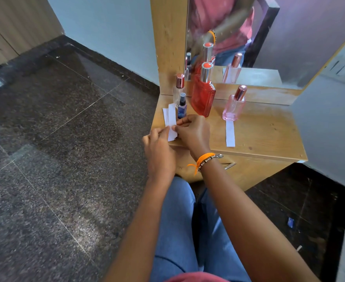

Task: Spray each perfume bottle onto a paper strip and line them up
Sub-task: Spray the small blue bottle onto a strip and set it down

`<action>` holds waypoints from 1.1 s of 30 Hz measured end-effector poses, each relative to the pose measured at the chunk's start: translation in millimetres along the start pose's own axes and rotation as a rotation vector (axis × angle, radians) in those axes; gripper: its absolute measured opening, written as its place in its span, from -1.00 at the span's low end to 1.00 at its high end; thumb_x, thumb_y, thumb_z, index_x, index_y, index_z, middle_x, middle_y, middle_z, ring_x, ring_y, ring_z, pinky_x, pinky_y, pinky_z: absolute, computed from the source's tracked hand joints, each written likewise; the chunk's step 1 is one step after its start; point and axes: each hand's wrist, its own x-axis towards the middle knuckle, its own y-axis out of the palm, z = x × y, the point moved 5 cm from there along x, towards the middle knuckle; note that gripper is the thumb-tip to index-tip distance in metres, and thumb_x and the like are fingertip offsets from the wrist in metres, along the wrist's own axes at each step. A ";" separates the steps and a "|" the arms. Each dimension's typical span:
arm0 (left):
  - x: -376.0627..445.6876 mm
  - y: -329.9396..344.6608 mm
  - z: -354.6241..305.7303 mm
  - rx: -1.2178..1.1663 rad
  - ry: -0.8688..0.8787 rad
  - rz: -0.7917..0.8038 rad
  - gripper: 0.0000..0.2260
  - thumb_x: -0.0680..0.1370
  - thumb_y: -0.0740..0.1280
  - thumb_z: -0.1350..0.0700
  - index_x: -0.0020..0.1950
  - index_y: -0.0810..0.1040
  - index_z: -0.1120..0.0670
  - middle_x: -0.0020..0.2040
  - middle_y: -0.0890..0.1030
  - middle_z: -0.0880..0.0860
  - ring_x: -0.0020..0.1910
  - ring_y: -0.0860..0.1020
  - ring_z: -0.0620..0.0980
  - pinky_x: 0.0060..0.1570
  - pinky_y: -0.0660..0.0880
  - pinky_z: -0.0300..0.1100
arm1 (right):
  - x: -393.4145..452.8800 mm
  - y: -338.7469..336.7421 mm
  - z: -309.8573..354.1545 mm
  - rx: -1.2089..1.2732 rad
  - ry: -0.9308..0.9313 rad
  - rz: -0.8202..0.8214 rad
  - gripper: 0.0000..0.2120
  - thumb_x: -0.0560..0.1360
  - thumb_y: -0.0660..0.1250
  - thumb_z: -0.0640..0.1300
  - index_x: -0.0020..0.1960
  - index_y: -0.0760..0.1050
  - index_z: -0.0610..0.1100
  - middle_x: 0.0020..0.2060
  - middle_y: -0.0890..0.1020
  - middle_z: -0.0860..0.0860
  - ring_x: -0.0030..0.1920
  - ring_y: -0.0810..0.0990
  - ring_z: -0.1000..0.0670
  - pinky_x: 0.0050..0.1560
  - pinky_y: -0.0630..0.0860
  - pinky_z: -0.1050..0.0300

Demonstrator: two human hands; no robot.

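Surface: a light wooden dressing table [269, 137] with a mirror [269, 37] rising from its back edge; a metal drawer handle [229, 165] shows under the front lip.
Room: dark speckled stone floor [55, 139] with thin pale joints, pale blue-grey walls, and wood panelling [9, 23] in the far left corner.
Bottles: four stand near the back of the table – a clear bottle [178, 88] with a rose-coloured cap at the left, a small blue spray bottle [182, 107] just in front of it, a tall red bottle [203, 96] with a silver cap in the middle, and a pink bottle [234, 106] apart to the right.
Paper strips: one white strip [230, 133] lies flat right in front of the pink bottle; another strip [165, 117] lies at the table's left edge, partly under the held strip [172, 124].
Left hand [159, 147]: fingers curled, pinching the near end of the held strip at the table's front-left corner.
Right hand [194, 133]: fingertips pinching the same strip from the right side, just in front of the blue spray bottle; an orange thread band [203, 159] and a beaded bracelet sit on the wrist.
Person: blue jeans [179, 220] below the arms – a pink top shows blurred in the mirror.
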 end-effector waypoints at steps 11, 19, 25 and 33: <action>-2.3 2.1 -2.6 0.084 0.030 0.003 -0.58 0.51 0.16 0.38 0.35 0.42 0.15 0.28 0.45 0.09 0.17 0.32 0.15 0.13 0.42 -0.02 | -12.6 -17.5 9.1 -0.116 -0.157 -0.017 -0.97 0.41 0.41 -0.20 -0.20 0.60 -0.16 -0.31 0.59 0.02 -0.23 0.54 0.02 -0.23 0.37 0.19; -5.2 -3.1 -9.3 0.088 0.004 -0.036 -0.52 0.49 0.13 0.40 0.38 0.38 0.09 0.31 0.43 0.06 0.18 0.32 0.12 0.15 0.36 -0.05 | -30.8 -47.0 -5.2 -0.122 -0.172 -0.003 -0.85 0.42 0.42 -0.21 -0.31 0.53 -0.09 -0.45 0.51 0.11 -0.36 0.49 0.10 -0.31 0.40 0.20; -11.5 3.1 -30.9 0.075 0.078 -0.025 -0.60 0.53 0.14 0.32 0.32 0.44 0.04 0.25 0.49 0.01 0.18 0.33 0.08 0.19 0.36 -0.06 | -37.6 -77.9 -31.0 -0.180 -0.092 -0.089 -0.79 0.41 0.42 -0.11 -0.32 0.54 -0.20 -0.41 0.62 -0.07 -0.29 0.59 -0.09 -0.25 0.44 0.08; -19.1 16.0 -50.0 -0.001 0.135 0.063 -0.63 0.56 0.13 0.29 0.33 0.43 0.03 0.27 0.49 -0.02 0.21 0.32 0.03 0.21 0.34 -0.11 | -26.1 -88.7 -33.7 -0.401 -0.102 -0.146 -0.78 0.41 0.41 -0.04 -0.30 0.51 -0.16 -0.39 0.64 -0.07 -0.27 0.61 -0.12 -0.28 0.45 0.09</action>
